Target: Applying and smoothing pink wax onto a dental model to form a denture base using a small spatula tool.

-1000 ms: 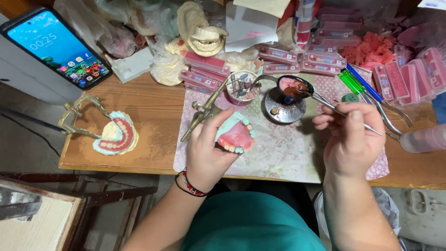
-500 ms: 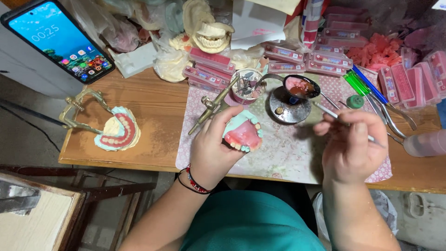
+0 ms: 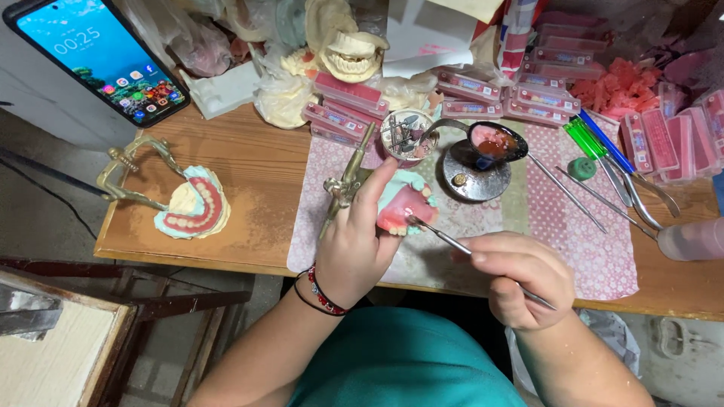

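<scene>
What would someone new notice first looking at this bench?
At the centre, the left hand holds a pink-and-teal denture model while the right hand puts a thin metal tool to it. A second denture model on a brass articulator lies at left, a lit phone top left.

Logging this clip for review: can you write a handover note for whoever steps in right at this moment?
Left hand: fingers grip the denture model above the patterned mat.
Right hand: holds a thin metal tool, tip touching the model's pink wax at the teeth.
Nearby: spoon of pink wax on a round stand, second model in a brass frame at the left, spare tools on the mat.
Done: teeth are set in both models.
Left: wax work at the tool tip looks under way; how much remains cannot be told.
</scene>
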